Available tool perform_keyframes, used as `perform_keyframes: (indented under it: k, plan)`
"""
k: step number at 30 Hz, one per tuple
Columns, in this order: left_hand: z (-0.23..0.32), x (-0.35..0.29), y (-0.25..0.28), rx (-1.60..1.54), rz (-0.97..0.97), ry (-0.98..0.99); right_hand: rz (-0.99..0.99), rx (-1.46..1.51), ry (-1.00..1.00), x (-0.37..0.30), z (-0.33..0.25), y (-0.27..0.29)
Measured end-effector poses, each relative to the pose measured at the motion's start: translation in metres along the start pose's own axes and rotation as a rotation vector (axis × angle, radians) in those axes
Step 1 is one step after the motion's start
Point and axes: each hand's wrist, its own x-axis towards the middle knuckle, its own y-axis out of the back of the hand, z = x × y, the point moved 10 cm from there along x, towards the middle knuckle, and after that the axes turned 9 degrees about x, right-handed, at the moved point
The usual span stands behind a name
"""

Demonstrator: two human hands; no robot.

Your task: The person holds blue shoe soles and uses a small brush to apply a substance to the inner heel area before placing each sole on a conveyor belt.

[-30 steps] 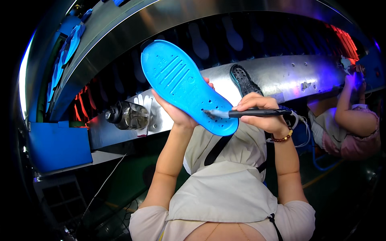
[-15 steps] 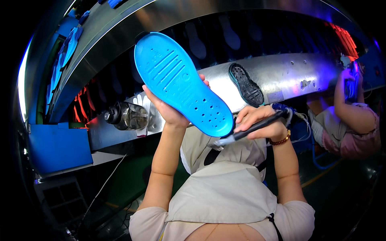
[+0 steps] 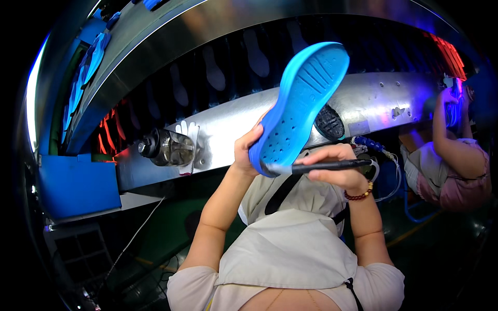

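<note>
Bright blue, foot-shaped sole of moulded plastic or rubber (image 3: 306, 98): raised rim all round, slanted parallel grooves at far end, scatter of small dark holes toward near end. Held up in left hand (image 3: 250, 145), long axis slanting, far end up and to right, near end low and left. Hollow face showing, outer side wall visible along left.

Slim black-handled brush with pale grey head (image 3: 332, 166): in right hand (image 3: 350, 178), almost level, head leftward at sole's near end; exact contact unclear.
</note>
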Motion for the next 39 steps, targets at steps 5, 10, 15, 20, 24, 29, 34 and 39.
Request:
perform_keyframes:
  k: [5,10,15,20,24,29,34,39]
  plan:
    - [0.002,0.004,-0.014,-0.053,-0.206,0.091,-0.168,-0.135,0.1,0.005,-0.028,-0.002]
    - [-0.002,-0.003,-0.022,0.165,-0.213,0.283,-0.423,-0.348,0.049,0.008,-0.026,-0.031]
    - [-0.02,-0.011,-0.019,0.063,-0.255,0.466,-0.532,-0.426,0.106,0.008,-0.045,-0.032]
    - [-0.023,-0.015,-0.019,0.281,-0.346,0.5,-0.621,-0.581,0.048,0.004,-0.041,-0.032]
    - [-0.025,-0.025,0.002,0.223,-0.184,0.559,-0.635,-0.623,0.065,0.005,-0.063,-0.029]
    - [-0.015,-0.022,0.006,0.231,-0.197,0.495,-0.521,-0.584,0.133,0.004,-0.052,-0.011]
    - [-0.001,-0.025,0.023,0.144,-0.059,0.414,-0.378,-0.478,0.121,0.01,-0.062,0.002]
    - [0.02,-0.023,0.033,0.196,-0.14,0.265,-0.302,-0.544,0.141,0.002,-0.057,0.007]
